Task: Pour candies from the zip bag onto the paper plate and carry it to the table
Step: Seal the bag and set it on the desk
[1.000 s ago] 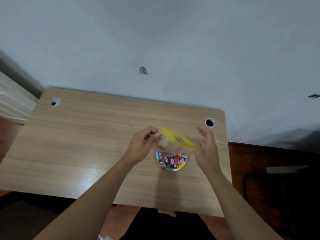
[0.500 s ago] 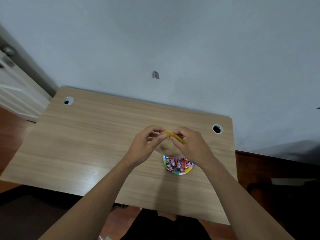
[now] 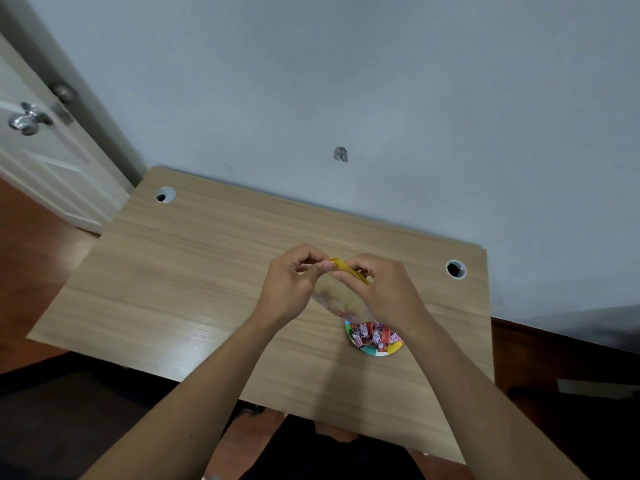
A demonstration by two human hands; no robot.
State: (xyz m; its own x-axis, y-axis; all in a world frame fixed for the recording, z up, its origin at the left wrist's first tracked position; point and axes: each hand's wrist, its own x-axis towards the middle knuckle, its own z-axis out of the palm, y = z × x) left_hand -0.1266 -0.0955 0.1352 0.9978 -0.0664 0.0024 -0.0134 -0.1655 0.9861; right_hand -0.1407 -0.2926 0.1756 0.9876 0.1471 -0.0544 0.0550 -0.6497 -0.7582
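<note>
Head camera looks down on a wooden worktop (image 3: 194,278) set against a pale wall (image 3: 381,98), where a person's two bare hands meet above a paper plate (image 3: 375,350). Left hand (image 3: 289,285) and right hand (image 3: 384,292) each pinch the yellow zip strip of a clear zip bag (image 3: 346,268), the grip of both closed on that strip with fingertips nearly touching one another. Beneath the strip, the transparent body of the bag hangs down toward the plate; whether any sweets are inside it cannot be told through the blur. Just below and slightly right of the hands, the plate lies flat on the worktop, its colourful rim showing at the near side, and a heap of wrapped candies (image 3: 372,334) in red and pink covers most of its surface. Part of the plate's far side is hidden behind the right wrist. Left of the plate, the worktop runs bare all the way to its left edge; behind the plate, bare wood reaches the wall. A round cable hole (image 3: 455,269) sits near the far right corner, and a second cable hole (image 3: 165,195) near the far left corner. Right of the plate, the worktop's right edge is near. A white door (image 3: 41,161) with a metal knob stands beyond the far left corner.
</note>
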